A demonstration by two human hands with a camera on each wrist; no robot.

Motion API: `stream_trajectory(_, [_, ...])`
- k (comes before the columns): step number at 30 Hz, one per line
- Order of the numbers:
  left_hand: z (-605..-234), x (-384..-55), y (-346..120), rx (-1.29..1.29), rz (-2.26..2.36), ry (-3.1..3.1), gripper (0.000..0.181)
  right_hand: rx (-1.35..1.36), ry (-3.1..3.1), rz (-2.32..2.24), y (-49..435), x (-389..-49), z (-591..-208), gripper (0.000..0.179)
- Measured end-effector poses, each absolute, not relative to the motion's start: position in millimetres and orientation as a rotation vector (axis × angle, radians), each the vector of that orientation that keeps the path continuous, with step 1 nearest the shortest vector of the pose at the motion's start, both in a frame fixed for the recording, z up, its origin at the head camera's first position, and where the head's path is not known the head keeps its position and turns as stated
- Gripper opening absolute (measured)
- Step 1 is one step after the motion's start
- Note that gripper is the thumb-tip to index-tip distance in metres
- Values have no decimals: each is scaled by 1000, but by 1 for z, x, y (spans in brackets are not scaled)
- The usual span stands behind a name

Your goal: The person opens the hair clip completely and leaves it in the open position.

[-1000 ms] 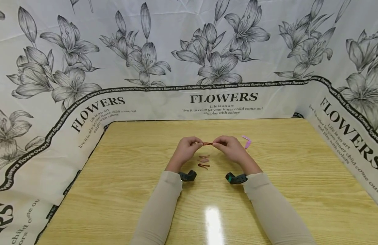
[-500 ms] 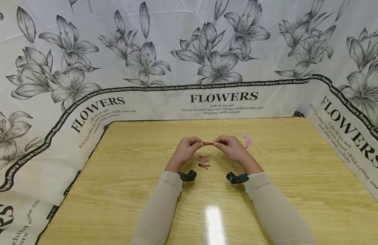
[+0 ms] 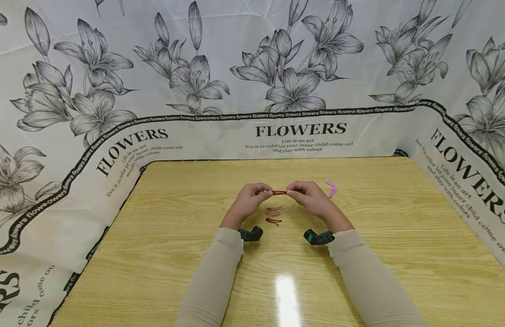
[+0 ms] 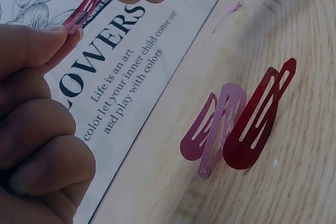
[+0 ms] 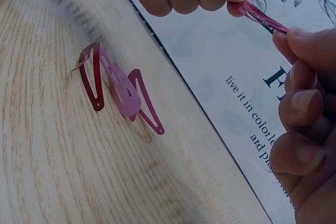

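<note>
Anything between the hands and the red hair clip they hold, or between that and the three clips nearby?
Nothing visible. The left hand and right hand pinch the red hair clip at opposite ends, and nothing shows between it and the three clips on the table.

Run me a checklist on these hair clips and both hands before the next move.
1. Left hand pinching one end of the held clip: ok.
2. Right hand pinching its other end: ok.
3. Held clip snapped shut: cannot tell.
4. Dark red clip, light pink clip and mid-pink clip on the table snapped shut: not ok, all sprung open.
5. Bright purple clip lying on the table, in neither hand: ok.
</note>
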State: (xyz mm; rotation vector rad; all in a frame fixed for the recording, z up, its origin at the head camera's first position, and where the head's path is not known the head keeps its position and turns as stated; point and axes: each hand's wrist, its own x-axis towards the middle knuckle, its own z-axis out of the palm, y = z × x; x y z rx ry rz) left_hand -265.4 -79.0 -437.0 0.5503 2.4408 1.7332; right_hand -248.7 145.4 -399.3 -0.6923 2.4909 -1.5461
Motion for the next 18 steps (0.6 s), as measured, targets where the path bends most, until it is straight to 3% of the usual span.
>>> stream_trajectory(18, [-438,-266,-81,563,1701,2430,21,-712,2425,-1593,151,-264,-422,25])
